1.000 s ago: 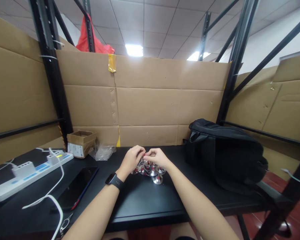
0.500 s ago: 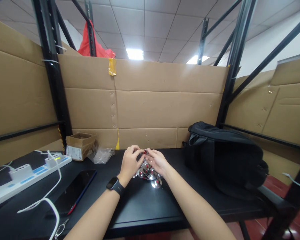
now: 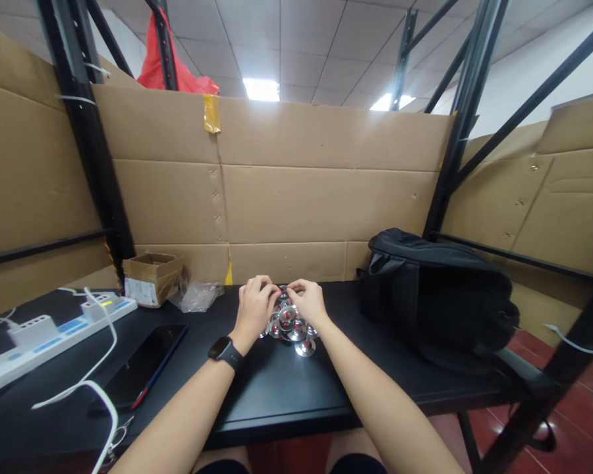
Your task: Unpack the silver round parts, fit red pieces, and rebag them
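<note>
A heap of shiny silver round discs with red centres [image 3: 287,317] lies on the black table between my hands. One lone disc [image 3: 305,347] sits at the heap's near edge. My left hand [image 3: 254,308], with a dark smartwatch on its wrist, is closed in a pinch at the far top of the heap. Opposite it, my right hand [image 3: 309,303] pinches with thumb and fingertips. Between the two sets of fingertips is a silver-and-red disc [image 3: 283,290]; fingers cover part of it.
A black backpack [image 3: 439,309] stands on the right. To the left lie a phone [image 3: 143,365], a white power strip [image 3: 54,345] and its cable. Behind are a small open cardboard box [image 3: 153,280], a clear plastic bag [image 3: 197,296] and a cardboard wall [image 3: 286,204].
The camera view has tilted slightly. My right hand has turned from showing its palm side to a tighter pinch, and the fingertips have come down onto the heap's far top.
</note>
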The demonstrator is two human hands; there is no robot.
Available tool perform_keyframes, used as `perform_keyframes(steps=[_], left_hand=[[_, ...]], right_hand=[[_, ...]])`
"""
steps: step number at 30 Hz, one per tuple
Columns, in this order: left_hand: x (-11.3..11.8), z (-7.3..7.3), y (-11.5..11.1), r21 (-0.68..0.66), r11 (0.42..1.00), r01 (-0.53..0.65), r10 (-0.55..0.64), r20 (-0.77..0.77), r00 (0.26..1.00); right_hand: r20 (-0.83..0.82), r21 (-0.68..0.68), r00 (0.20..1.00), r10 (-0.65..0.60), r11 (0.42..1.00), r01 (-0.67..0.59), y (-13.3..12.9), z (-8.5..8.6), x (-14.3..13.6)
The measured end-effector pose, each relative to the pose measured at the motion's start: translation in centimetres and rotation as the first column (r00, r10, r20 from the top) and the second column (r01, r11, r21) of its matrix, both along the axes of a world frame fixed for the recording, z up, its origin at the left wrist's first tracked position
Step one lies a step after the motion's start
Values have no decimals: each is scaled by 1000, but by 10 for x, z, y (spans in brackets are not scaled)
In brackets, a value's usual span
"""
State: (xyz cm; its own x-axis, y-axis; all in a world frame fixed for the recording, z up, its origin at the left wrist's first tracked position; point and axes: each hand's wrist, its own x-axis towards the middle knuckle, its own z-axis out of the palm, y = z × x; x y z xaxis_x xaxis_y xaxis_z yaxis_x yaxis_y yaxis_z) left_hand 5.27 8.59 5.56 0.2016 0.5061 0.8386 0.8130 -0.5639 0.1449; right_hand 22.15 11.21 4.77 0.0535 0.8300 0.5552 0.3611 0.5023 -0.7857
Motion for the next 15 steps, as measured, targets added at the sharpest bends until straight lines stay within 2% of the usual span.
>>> perform_keyframes(steps=[3, 6, 9, 11, 15], left_hand=[[-6, -4, 10, -56, 998, -6, 9, 66, 998], [-21, -10, 24, -129, 990, -52, 66, 111, 992], [-41, -16, 35, -234, 958, -168, 186, 55, 981], [-53, -20, 40, -329, 909, -256, 267, -12, 964], [-65, -29, 42, -515, 782, -351, 335, -128, 934]], right_hand=[[148, 55, 976, -160, 987, 153, 8, -3, 13], [254, 24, 911, -324, 944, 329, 15, -4, 38], [404, -57, 783, -473, 841, 538, 20, -7, 69], [518, -98, 716, -468, 799, 593, 23, -10, 88], [601, -159, 697, -390, 797, 583, 24, -14, 107]])
